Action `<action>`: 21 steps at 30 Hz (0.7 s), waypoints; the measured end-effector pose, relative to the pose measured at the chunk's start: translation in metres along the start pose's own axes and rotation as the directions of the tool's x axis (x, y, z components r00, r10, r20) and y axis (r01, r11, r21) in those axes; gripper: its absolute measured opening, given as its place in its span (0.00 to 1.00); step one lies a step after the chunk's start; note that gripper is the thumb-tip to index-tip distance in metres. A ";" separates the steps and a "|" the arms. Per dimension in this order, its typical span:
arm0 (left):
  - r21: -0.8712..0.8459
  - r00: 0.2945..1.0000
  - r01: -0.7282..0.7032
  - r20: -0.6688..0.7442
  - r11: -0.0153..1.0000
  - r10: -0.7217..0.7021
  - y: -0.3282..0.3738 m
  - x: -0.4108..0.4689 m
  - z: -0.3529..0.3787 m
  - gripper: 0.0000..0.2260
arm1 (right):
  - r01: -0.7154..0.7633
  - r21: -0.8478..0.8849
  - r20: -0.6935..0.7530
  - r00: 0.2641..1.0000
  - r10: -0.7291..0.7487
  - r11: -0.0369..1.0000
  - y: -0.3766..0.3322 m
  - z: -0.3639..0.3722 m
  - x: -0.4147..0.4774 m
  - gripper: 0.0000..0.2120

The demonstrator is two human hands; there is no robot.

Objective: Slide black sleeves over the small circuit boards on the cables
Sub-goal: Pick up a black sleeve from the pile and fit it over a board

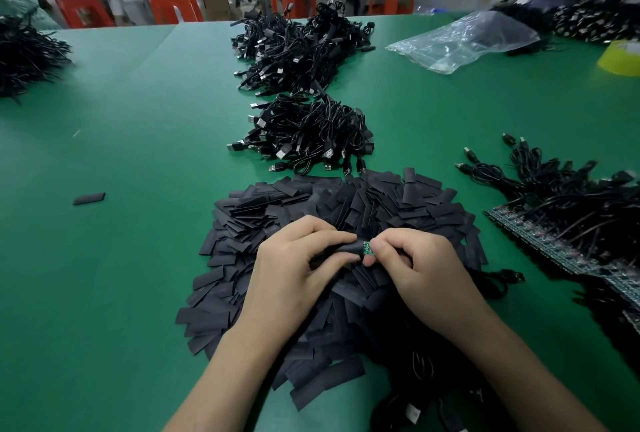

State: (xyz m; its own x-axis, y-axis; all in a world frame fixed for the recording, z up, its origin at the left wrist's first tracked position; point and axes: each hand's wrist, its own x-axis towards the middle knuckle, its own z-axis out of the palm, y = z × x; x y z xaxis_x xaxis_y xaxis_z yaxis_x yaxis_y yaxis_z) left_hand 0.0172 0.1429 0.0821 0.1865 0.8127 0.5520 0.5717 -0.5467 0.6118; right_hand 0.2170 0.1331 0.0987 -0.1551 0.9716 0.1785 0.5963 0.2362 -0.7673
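My left hand (298, 258) pinches a black sleeve (346, 248) between thumb and fingers. My right hand (412, 258) pinches a small green circuit board (367, 248), and only a short green end of it shows between the sleeve's mouth and my fingertips. Both hands hover over a big heap of loose black sleeves (346, 209) on the green table (138, 154). The board's cable is hidden under my right hand.
Two piles of black USB cables (308, 133) lie behind the sleeves. Cables with bare circuit boards (554, 223) lie at the right. A lone sleeve (89, 198) lies at the left. A clear plastic bag (460, 40), orange stools and other people are at the far edge.
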 end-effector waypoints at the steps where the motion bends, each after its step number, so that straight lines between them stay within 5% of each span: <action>1: -0.006 1.000 0.009 -0.012 1.000 -0.009 0.000 0.000 0.000 0.09 | 0.018 -0.023 -0.011 1.000 -0.018 1.000 -0.001 0.000 0.000 0.14; 7: 0.008 0.999 -0.035 0.036 0.999 0.034 -0.003 0.000 0.000 0.09 | 0.048 -0.093 0.010 0.999 -0.047 0.995 0.000 0.000 -0.001 0.13; 21: -0.067 0.991 -0.054 0.115 0.996 0.061 -0.007 0.003 -0.003 0.08 | -0.056 0.113 0.123 0.991 0.042 0.992 0.004 -0.009 0.003 0.15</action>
State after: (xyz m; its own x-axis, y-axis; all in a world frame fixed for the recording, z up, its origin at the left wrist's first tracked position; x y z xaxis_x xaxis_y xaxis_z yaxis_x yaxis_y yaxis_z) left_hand 0.0113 0.1483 0.0809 0.3117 0.7955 0.5197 0.5059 -0.6019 0.6179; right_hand 0.2260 0.1370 0.1011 -0.2262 0.9716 0.0691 0.5112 0.1788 -0.8406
